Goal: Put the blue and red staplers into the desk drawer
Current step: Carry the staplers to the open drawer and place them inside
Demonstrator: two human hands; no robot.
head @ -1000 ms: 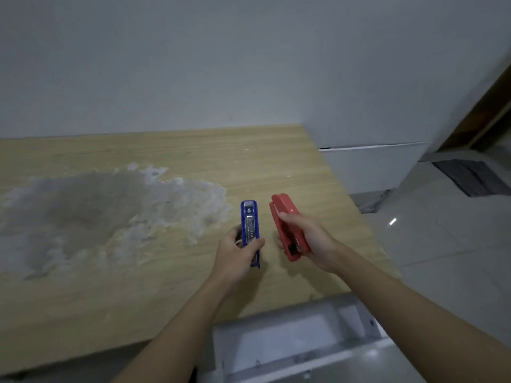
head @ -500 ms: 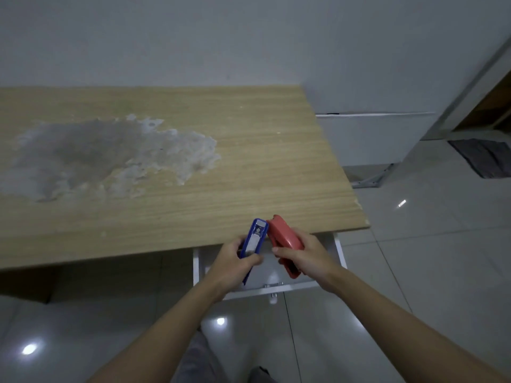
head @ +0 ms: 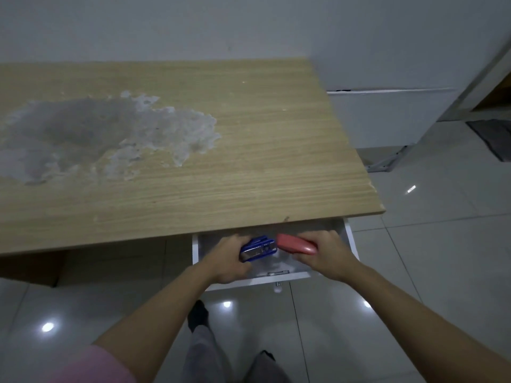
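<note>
No readable text anywhere; the staplers look unmarked, perhaps blur.

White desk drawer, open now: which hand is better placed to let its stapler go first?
Neither clearly. The left hand holds the blue stapler over the white desk drawer, and the right hand holds the red stapler there too; both could release.
</note>
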